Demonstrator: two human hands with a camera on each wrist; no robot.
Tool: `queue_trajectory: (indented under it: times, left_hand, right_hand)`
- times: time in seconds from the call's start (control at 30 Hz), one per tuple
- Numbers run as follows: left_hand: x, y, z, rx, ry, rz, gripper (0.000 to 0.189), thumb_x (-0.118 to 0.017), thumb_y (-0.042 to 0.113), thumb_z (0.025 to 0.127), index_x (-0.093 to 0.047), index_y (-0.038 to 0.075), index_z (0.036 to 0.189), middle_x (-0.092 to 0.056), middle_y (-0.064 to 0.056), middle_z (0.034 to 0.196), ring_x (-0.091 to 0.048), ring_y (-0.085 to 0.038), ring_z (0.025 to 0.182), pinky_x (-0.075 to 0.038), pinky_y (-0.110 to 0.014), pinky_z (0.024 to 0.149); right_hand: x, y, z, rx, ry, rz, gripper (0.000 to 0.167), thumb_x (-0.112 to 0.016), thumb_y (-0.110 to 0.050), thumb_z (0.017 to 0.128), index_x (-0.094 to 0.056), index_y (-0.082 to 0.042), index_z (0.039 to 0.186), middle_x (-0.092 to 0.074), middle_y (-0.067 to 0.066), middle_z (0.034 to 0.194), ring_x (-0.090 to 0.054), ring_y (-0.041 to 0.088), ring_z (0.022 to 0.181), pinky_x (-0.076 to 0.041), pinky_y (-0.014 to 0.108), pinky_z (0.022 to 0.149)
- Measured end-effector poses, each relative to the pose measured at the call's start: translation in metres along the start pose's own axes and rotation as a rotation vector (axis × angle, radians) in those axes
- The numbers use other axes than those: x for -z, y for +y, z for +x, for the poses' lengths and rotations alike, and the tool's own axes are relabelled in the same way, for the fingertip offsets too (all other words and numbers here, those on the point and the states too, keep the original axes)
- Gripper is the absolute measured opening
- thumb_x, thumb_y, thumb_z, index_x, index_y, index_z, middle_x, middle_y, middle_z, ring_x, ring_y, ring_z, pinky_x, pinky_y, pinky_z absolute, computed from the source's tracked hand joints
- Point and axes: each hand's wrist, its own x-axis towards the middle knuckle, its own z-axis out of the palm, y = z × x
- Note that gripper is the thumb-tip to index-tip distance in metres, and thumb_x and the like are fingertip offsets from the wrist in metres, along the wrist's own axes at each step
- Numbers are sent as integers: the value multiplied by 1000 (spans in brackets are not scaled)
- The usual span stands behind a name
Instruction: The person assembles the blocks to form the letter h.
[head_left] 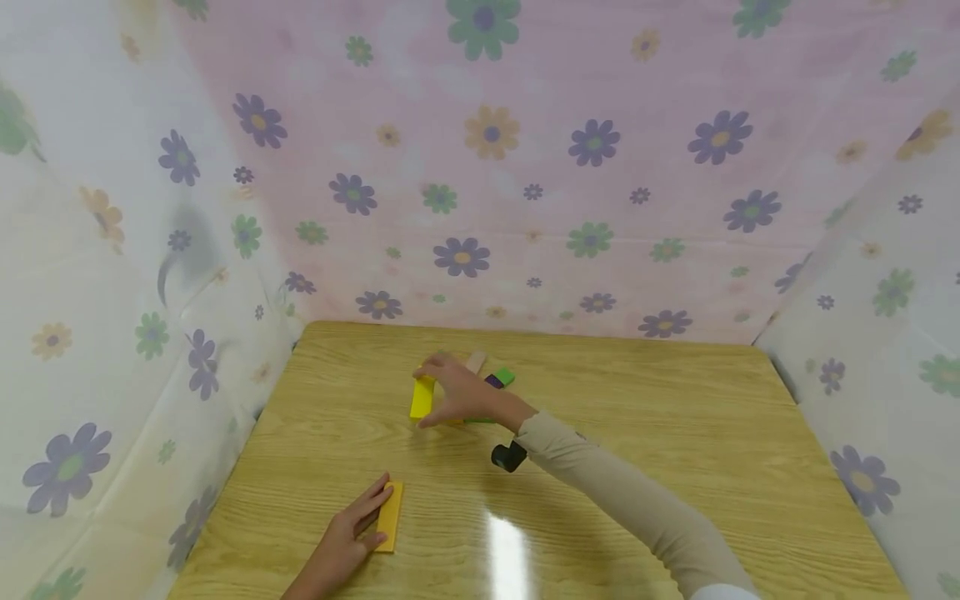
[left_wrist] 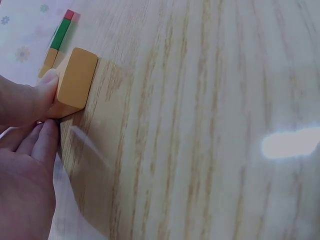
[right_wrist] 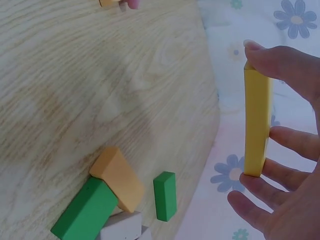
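Note:
My left hand (head_left: 347, 535) holds a flat orange block (head_left: 391, 518) at the front left of the table, its thumb at the near end and its fingers along the far part. Close up in the left wrist view, the thumb presses one side of that orange block (left_wrist: 77, 77). Farther back, my right hand (head_left: 463, 392) grips a long yellow block (head_left: 422, 400) by its two ends. The right wrist view has this yellow block (right_wrist: 256, 122) raised off the tabletop, thumb on one end and fingertips on the other.
Partly hidden behind my right hand lies a group of blocks, including a green one (head_left: 506, 377), a dark purple one (head_left: 494, 381) and a pale wooden one (head_left: 475, 362). An orange block (right_wrist: 120, 177) leans against a green block (right_wrist: 87, 207) there. Flowered cloth (head_left: 525, 217) walls the table.

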Motion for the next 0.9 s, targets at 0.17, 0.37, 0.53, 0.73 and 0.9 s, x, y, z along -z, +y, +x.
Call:
queue_trajectory:
  times: [0.17,0.37,0.53,0.73,0.9]
  left_hand:
    - [1,1,0,10,-13,16,65,-64,-8,83,-36,-5,142,-19,-15,154,-21,-31,136,-38,-27,102]
    - [1,2,-2,-56,-1,19,63,-64,-6,84,-37,-7,141,-21,-21,152,-21,-36,135,-39,-31,102]
    - [0,0,-2,-82,19,26,62,-65,-6,83,-40,-7,139,-23,-21,152,-23,-33,134,-39,-26,101]
    - [0,-1,-3,-102,10,26,61,-63,-8,83,-38,-9,139,-21,-22,152,-22,-37,133,-38,-29,102]
    - [1,0,-4,-106,3,14,61,-62,-8,84,-37,-9,140,-20,-23,152,-22,-40,133,-38,-34,102]
  right_hand:
    - [-5,-5,-4,9,-20,-10,75,-77,-44,76,-48,-14,138,-35,11,146,-36,27,131,-40,43,103]
    - [-13,-12,-6,33,-49,-46,77,-75,-49,76,-48,-13,138,-36,12,145,-39,25,129,-41,38,103]
    - [-20,-15,-8,55,-41,-36,75,-76,-48,75,-50,-13,136,-39,11,142,-44,22,123,-44,34,99]
    - [-31,-16,-9,54,-53,7,76,-77,-46,75,-50,-11,136,-38,10,141,-43,22,123,-44,33,99]
    - [-39,-17,-8,45,-59,-3,77,-76,-49,75,-50,-10,137,-37,12,143,-40,23,127,-42,34,102]
